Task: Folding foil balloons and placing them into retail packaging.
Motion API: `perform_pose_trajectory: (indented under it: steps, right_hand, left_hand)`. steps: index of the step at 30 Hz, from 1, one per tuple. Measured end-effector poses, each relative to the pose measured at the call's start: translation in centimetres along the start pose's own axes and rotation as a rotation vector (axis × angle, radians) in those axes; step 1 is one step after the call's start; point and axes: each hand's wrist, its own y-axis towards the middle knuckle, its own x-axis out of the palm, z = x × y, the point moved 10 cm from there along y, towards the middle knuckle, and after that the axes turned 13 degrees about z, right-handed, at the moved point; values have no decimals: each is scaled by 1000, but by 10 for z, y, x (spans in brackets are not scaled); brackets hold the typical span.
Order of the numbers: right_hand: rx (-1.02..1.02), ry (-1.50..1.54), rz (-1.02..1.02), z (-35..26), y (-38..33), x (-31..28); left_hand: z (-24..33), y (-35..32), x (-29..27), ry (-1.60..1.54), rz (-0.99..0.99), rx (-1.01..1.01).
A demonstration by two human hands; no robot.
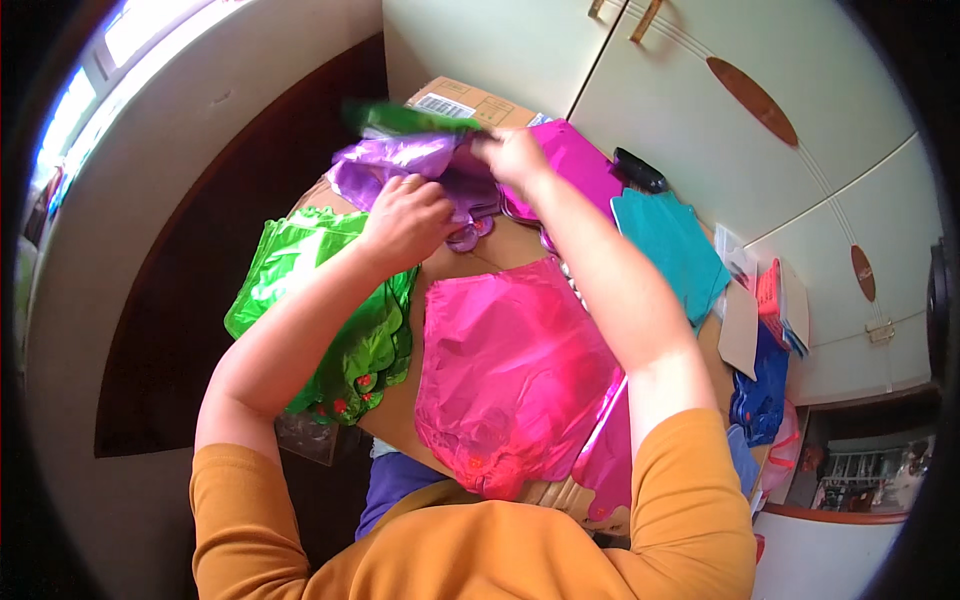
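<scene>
At the far side of the cardboard my left hand (pixel 410 218) rests on a shiny purple foil piece (pixel 400 160), its fingers curled and closed at the foil's near edge. My right hand (pixel 512 160) is partly blurred and pinches the end of a dark green foil piece (pixel 415 120), lifted above the purple one. Bright green foil pieces (pixel 345 330) with scalloped edges and red spots lie under and beside my left forearm. A large pink foil piece (pixel 515 370) is spread in front of me. Beyond my right wrist lies a magenta foil stack (pixel 575 165).
Teal foil pieces (pixel 672 250) lie to the right, near a black object (pixel 640 170). Blue foil pieces (pixel 762 385) and a red-edged packet (pixel 770 295) sit at the right edge. A pale cabinet (pixel 800 200) stands close behind; a curved wall (pixel 250 110) bounds the left.
</scene>
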Motion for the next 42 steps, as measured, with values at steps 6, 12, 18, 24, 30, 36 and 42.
perform_pose_trajectory:
  steps: [6,12,18,24,30,36,42]
  right_hand:
    - [-362,-508,896,-117,112,-215]
    - [-311,-395,75,-148,52,-173]
    - [-413,-739,-209,-32,-26,-136]
    - [-241,-495,-41,-44,-10,-175]
    - [-664,-748,546,-129,45,-287]
    - [-915,-748,362,-194,-11,-233]
    - [-926,-764,-24,-71,-79,-150]
  left_hand:
    - [-12,-1,6,-28,-143,-265]
    - [-17,2,-12,106,-99,-181]
    - [77,47,31,-457,-138,100]
    - [108,55,82,-448,-97,386]
    - [115,59,84,-536,-105,325]
    - [108,52,83,-501,-51,395]
    - [118,55,78,-448,-2,474]
